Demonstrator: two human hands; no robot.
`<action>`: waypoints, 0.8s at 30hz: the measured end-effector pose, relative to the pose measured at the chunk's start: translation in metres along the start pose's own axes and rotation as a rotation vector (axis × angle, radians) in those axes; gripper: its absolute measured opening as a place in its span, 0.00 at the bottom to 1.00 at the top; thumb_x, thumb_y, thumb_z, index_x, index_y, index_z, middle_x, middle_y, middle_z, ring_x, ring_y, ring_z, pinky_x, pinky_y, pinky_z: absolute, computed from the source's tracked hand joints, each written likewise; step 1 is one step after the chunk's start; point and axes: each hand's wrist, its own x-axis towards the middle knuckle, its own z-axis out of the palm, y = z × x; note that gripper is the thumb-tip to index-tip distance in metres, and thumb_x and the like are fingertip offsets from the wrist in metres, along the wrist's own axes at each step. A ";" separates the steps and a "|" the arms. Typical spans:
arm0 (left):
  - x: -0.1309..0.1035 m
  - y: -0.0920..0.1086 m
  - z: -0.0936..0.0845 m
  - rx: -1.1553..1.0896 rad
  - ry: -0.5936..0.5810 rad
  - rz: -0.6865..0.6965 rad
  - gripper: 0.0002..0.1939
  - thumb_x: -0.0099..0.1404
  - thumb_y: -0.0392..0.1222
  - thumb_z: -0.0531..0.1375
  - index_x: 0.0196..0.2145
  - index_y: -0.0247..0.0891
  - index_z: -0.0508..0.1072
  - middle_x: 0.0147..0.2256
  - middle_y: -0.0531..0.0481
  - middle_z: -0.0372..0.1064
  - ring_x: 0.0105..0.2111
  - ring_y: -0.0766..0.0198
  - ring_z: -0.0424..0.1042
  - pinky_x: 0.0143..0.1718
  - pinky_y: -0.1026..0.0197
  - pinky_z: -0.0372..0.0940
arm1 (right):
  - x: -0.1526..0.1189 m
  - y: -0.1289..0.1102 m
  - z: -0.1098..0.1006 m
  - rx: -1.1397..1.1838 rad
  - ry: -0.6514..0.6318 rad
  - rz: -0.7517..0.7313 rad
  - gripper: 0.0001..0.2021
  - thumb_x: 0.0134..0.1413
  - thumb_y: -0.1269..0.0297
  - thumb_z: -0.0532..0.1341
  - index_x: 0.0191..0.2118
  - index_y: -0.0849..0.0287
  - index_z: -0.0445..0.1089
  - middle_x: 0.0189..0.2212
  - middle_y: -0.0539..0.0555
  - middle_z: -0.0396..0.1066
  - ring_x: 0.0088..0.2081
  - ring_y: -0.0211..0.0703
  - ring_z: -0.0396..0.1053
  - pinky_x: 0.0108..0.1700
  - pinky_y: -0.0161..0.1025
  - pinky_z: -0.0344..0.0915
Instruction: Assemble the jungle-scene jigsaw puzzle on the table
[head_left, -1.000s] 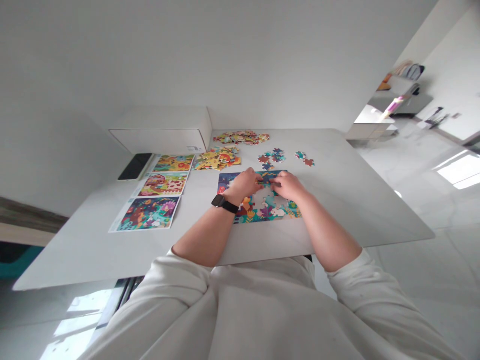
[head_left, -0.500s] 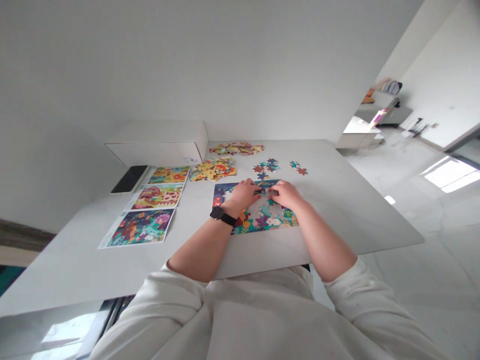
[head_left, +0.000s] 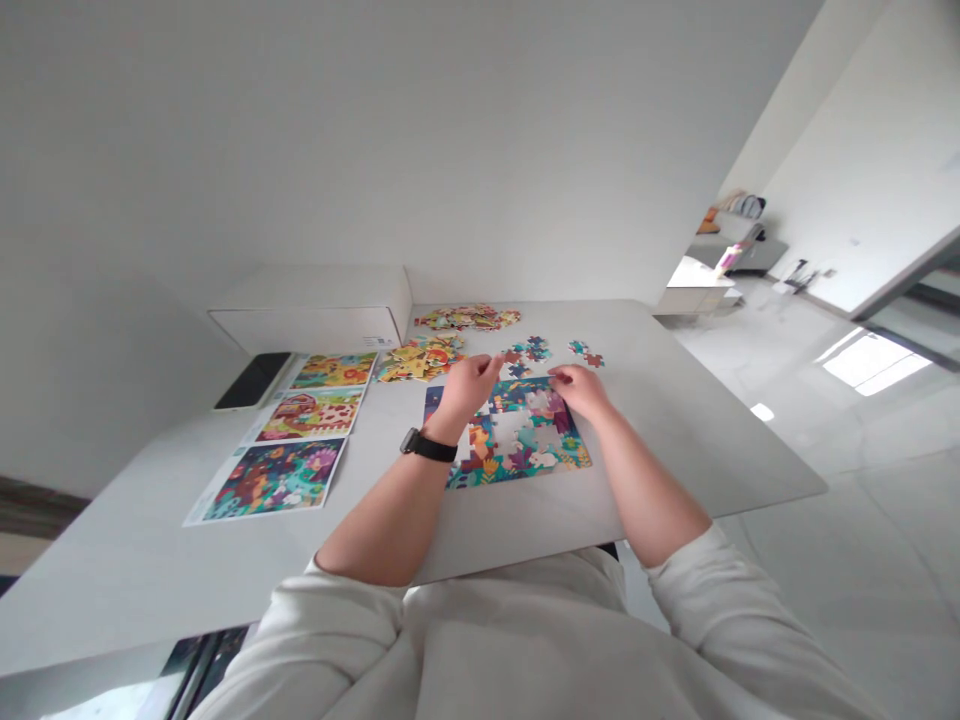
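A partly assembled jigsaw puzzle [head_left: 491, 470] with a dark, colourful animal and plant picture lies on the table, several gaps in its middle. Over its upper left part is my left hand [head_left: 471, 388], with a black watch on the wrist. Its fingers are curled together, and whether they hold a piece cannot be seen. My right hand [head_left: 581, 388] rests at the puzzle's upper right corner, thumb and fingers pinched near the edge; what is between them is too small to make out. Loose blue and brown puzzle pieces [head_left: 534, 348] lie just beyond the puzzle.
More loose pieces [head_left: 586, 353] lie at the right. Piles of yellow pieces [head_left: 420, 360] and red-green pieces [head_left: 469, 318] sit farther back. On the left are a printed picture sheet [head_left: 274, 480], a dark-screened phone [head_left: 253, 381] and a white box [head_left: 307, 325] against the wall.
Both hands have drawn apart from the middle of the puzzle. My left hand has lifted away leftward, and my right has shifted to the upper right corner, uncovering more of the puzzle.
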 end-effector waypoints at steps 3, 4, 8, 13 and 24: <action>-0.007 0.009 -0.032 -0.210 0.068 0.004 0.31 0.74 0.62 0.54 0.21 0.39 0.69 0.18 0.53 0.59 0.21 0.64 0.60 0.26 0.60 0.52 | 0.020 0.025 -0.020 -0.051 0.071 0.177 0.15 0.68 0.63 0.60 0.52 0.54 0.83 0.47 0.57 0.84 0.48 0.49 0.79 0.53 0.43 0.71; -0.010 0.010 -0.042 -0.267 0.087 0.010 0.30 0.74 0.63 0.55 0.21 0.39 0.70 0.19 0.53 0.59 0.21 0.65 0.59 0.26 0.60 0.52 | 0.028 0.035 -0.026 -0.086 0.080 0.227 0.16 0.69 0.64 0.58 0.53 0.54 0.82 0.50 0.58 0.83 0.50 0.49 0.79 0.54 0.42 0.70; -0.023 -0.003 -0.073 -0.289 0.067 0.007 0.27 0.72 0.62 0.57 0.24 0.39 0.73 0.20 0.54 0.58 0.21 0.66 0.57 0.25 0.61 0.51 | 0.054 0.073 -0.041 -0.255 0.032 0.407 0.19 0.68 0.64 0.59 0.58 0.56 0.80 0.55 0.62 0.81 0.54 0.51 0.78 0.53 0.41 0.69; -0.032 -0.044 -0.080 -0.072 -0.046 -0.033 0.25 0.71 0.58 0.55 0.22 0.39 0.68 0.18 0.55 0.55 0.21 0.66 0.56 0.25 0.61 0.48 | 0.078 0.095 -0.050 -0.310 -0.070 0.410 0.26 0.55 0.64 0.70 0.60 0.61 0.78 0.58 0.68 0.79 0.56 0.56 0.77 0.51 0.40 0.70; -0.043 -0.061 -0.070 -0.107 -0.071 -0.087 0.26 0.71 0.61 0.54 0.24 0.39 0.71 0.20 0.55 0.58 0.23 0.65 0.57 0.26 0.61 0.51 | 0.078 0.119 -0.046 -0.146 -0.044 0.364 0.18 0.44 0.66 0.74 0.43 0.62 0.77 0.34 0.60 0.80 0.33 0.50 0.76 0.38 0.43 0.70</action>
